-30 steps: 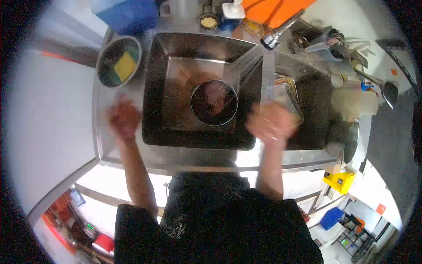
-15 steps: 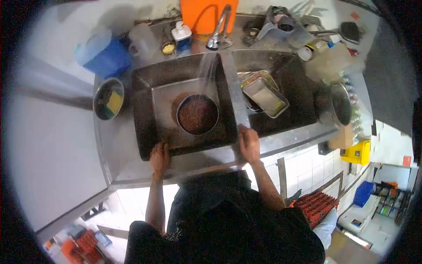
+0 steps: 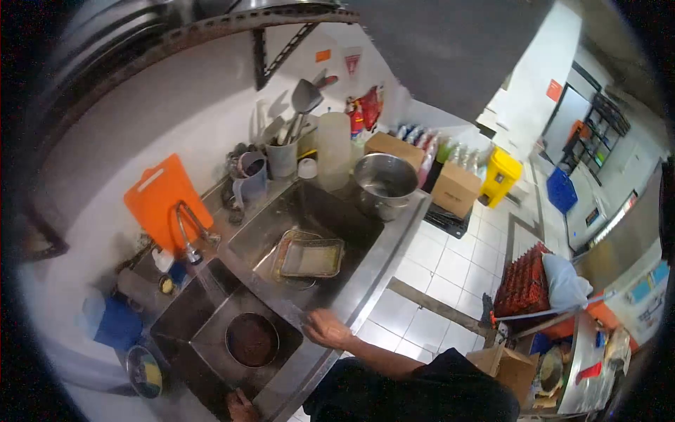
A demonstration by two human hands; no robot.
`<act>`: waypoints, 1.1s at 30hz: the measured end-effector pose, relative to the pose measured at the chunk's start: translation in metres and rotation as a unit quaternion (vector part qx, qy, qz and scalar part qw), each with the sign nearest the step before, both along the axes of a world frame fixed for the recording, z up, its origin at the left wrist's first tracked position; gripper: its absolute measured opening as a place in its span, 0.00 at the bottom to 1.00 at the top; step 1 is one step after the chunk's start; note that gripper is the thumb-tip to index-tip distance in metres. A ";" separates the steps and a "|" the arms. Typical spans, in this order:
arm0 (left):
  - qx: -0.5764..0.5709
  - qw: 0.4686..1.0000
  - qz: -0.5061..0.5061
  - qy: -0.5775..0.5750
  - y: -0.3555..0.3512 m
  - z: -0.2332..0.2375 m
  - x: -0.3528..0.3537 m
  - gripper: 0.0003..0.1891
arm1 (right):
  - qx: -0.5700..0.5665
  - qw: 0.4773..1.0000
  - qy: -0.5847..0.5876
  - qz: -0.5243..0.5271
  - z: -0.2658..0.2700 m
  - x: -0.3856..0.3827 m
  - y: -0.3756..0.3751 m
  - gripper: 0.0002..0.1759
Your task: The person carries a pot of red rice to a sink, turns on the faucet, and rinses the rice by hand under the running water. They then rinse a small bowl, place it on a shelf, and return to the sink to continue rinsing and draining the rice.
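Note:
My left hand (image 3: 241, 406) rests on the front edge of the left sink basin (image 3: 211, 336), low in the view, its fingers bent over the rim. My right hand (image 3: 328, 328) lies at the front end of the divider between the basins, fingers curled, what they grip hidden. A round pan (image 3: 252, 340) with reddish-brown contents sits in the left basin. Water sprays from the tap (image 3: 193, 253) into that basin, behind the pan. Rectangular trays (image 3: 311, 257) lie stacked in the right basin.
A steel pot (image 3: 385, 184) stands right of the right basin. An orange cutting board (image 3: 169, 204) leans on the wall behind the tap. A bowl with a sponge (image 3: 144, 371) is at the left. Cardboard boxes (image 3: 453, 190) and a yellow bin (image 3: 500, 177) are farther right.
The view has turned to the right and up, so the sinks appear lower left and the wall, shelf and floor show more. My hands remain at the sink's front edge and divider.

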State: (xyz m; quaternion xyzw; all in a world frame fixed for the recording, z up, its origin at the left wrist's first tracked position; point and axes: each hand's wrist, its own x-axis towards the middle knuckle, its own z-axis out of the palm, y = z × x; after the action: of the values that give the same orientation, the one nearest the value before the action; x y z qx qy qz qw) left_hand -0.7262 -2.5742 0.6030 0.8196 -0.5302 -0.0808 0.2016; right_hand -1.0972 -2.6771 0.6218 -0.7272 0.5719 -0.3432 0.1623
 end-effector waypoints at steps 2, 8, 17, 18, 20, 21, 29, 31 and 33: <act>-0.023 1.000 -0.016 -0.011 0.003 0.009 0.002 0.25 | 0.014 0.999 0.030 0.002 0.011 0.003 -0.002 0.18; 0.029 0.999 0.012 0.026 0.000 -0.018 0.011 0.30 | 0.009 0.999 0.033 0.006 0.012 0.003 -0.003 0.19; -0.216 0.897 -0.014 -0.385 0.002 -0.075 0.036 0.27 | 0.041 0.998 0.041 0.030 0.014 0.000 -0.001 0.23; -0.126 0.972 -0.041 -0.196 0.002 -0.033 0.019 0.27 | 0.042 0.998 0.041 0.029 0.014 0.000 -0.001 0.23; -0.126 0.980 -0.047 -0.145 0.001 -0.066 0.034 0.27 | 0.055 0.997 0.049 0.028 0.011 0.001 -0.002 0.24; -0.218 0.925 -0.043 -0.310 -0.003 -0.111 0.051 0.26 | 0.056 0.997 0.050 0.028 0.009 0.002 -0.003 0.24; -0.221 0.899 -0.060 -0.373 -0.002 -0.108 0.054 0.19 | 0.078 0.994 0.072 0.018 -0.001 0.003 -0.005 0.26; -0.192 0.963 0.010 -0.191 0.000 -0.076 0.033 0.18 | 0.044 0.996 0.072 0.011 -0.001 0.004 -0.005 0.24; -0.232 0.906 -0.026 -0.353 -0.002 -0.133 0.065 0.17 | 0.011 0.998 0.069 0.003 -0.001 0.005 -0.004 0.21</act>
State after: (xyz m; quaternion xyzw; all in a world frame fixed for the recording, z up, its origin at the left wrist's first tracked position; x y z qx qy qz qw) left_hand -0.6607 -2.5765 0.4703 0.7105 -0.5914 0.3341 0.1837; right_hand -1.0925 -2.6810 0.6211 -0.7490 0.5834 -0.2852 0.1316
